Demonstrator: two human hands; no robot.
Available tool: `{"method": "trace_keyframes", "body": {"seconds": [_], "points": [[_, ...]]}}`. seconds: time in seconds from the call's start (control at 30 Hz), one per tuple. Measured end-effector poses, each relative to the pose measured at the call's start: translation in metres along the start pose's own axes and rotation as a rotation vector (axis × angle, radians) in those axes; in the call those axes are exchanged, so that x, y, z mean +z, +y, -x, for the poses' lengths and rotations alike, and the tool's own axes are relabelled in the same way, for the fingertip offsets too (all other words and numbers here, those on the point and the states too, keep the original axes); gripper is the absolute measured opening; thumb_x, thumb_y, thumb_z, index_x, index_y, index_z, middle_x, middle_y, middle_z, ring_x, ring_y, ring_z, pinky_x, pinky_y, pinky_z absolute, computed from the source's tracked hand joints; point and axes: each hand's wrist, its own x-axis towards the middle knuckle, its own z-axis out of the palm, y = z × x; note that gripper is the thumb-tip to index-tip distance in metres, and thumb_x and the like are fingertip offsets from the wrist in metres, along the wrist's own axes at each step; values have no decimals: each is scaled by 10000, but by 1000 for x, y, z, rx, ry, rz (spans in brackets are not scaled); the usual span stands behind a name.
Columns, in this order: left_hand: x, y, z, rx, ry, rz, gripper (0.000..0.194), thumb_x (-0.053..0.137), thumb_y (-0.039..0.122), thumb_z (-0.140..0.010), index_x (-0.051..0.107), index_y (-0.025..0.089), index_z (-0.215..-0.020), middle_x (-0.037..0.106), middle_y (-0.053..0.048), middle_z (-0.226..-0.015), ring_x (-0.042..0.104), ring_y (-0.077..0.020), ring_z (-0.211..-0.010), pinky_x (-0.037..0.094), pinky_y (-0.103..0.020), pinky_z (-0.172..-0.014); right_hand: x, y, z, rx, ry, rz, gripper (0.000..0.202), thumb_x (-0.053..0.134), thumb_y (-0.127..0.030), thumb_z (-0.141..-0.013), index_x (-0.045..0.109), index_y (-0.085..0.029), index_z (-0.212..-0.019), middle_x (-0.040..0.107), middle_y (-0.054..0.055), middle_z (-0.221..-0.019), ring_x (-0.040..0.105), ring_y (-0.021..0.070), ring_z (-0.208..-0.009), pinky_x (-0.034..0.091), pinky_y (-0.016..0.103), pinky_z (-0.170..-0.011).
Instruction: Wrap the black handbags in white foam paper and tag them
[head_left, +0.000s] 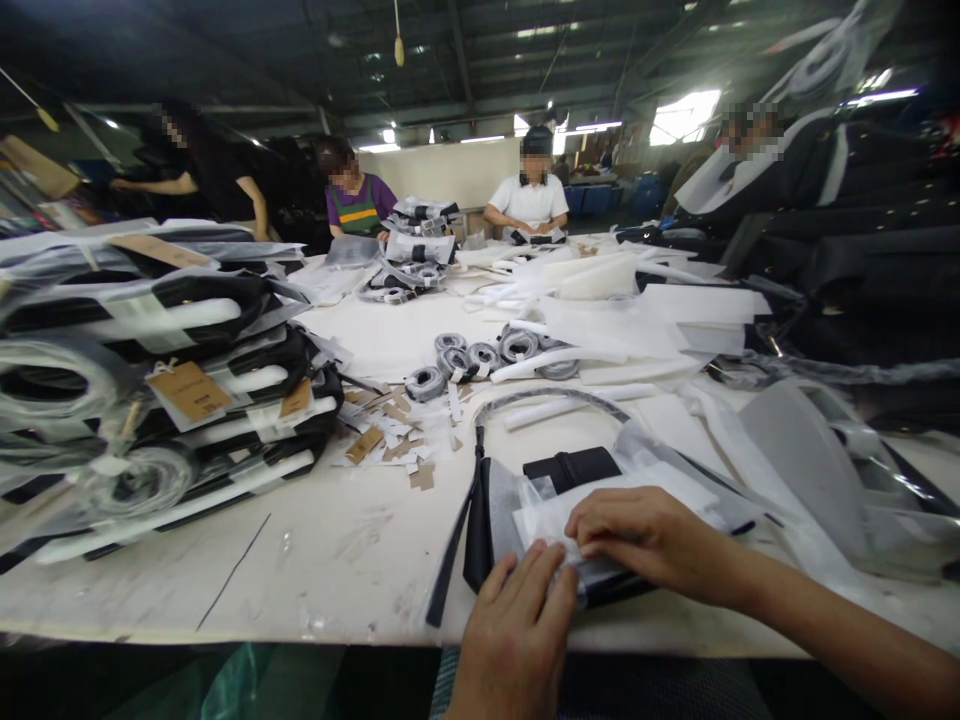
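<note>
A black handbag [480, 515] lies on the white table near its front edge, with a wrapped strap [551, 393] arching up behind it. Thin white wrapping sheets [540, 512] cover much of its middle, and a black flap with a band [571, 468] shows above them. My left hand [517, 625] rests on the lower part of the wrapping, fingers stretched out. Just right of it, my right hand [649, 535] is closed in a pinch on the wrapping sheet; its fingertips partly hide the spot.
On the left, wrapped black bags [225, 400] with tags are piled high. Paper scraps [397, 435] and coiled wrapped straps [484, 357] lie mid-table. White foam sheets [660, 325] heap at the right. A co-worker in white [529, 205] and another in purple [360, 205] work across the table.
</note>
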Motion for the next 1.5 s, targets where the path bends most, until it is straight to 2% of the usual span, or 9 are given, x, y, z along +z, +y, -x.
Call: {"method": "trace_keyframes", "body": {"seconds": [0.1,0.2,0.3,0.5,0.63,0.97,1.2,1.37,1.5], "points": [[0,0,0,-6,-7,13,373,333,205,-1030,655,192,-1218,665,-16,-1324,650,-179,-1181,579,-345,-913,0,4,7,24,79,8,152,590,-233,-948,724,-260,-880,755,26,-954,702,172,-886,545,274,-805],[-1,-1,0,10,-14,26,369,337,196,-1029,650,188,-1224,655,-9,-1340,641,-178,-1196,575,-339,-922,1,9,6,208,273,9,119,644,-263,-889,723,-252,-801,759,28,-912,702,203,-858,545,310,-792],[-3,-2,-2,31,-12,24,377,322,196,-1035,650,182,-1221,654,3,-1341,646,-178,-1188,577,-331,-912,4,11,-5,352,354,-23,106,656,-292,-856,733,-253,-793,762,17,-892,693,210,-836,526,315,-758],[-3,-3,-4,39,-3,23,412,280,211,-1044,664,179,-1190,666,3,-1322,666,-183,-1155,589,-328,-875,18,19,-40,404,343,-40,124,634,-279,-851,723,-236,-774,750,-8,-814,672,189,-784,486,292,-740],[1,-3,-1,28,-5,22,404,294,216,-1039,668,180,-1185,660,-3,-1330,667,-194,-1154,587,-325,-876,26,24,-58,413,288,89,130,622,-262,-873,701,-230,-774,742,-15,-789,662,172,-755,459,271,-698],[6,-5,0,40,-10,24,371,357,158,-996,627,155,-1251,654,-24,-1335,670,-226,-1153,607,-362,-861,36,19,-74,423,289,408,110,564,-219,-949,625,-218,-857,710,35,-930,634,195,-885,391,292,-766],[6,-7,-1,30,-78,62,394,475,121,-920,573,148,-1300,637,-58,-1360,655,-251,-1181,607,-399,-898,38,25,-84,525,332,500,103,554,-237,-974,637,-194,-932,701,46,-971,645,196,-930,438,299,-803],[4,-10,-2,38,-105,72,446,563,108,-866,550,159,-1310,632,-83,-1363,644,-270,-1197,602,-421,-921,40,27,-92,560,368,490,195,577,-319,-995,643,-154,-1075,672,51,-1049,648,195,-938,528,403,-868],[5,-12,-6,30,-124,78,484,619,113,-836,542,163,-1311,633,-95,-1362,642,-286,-1197,597,-453,-936,41,34,-100,576,428,439,246,611,-343,-980,637,-158,-1140,658,68,-1128,650,209,-989,551,428,-883]]}}
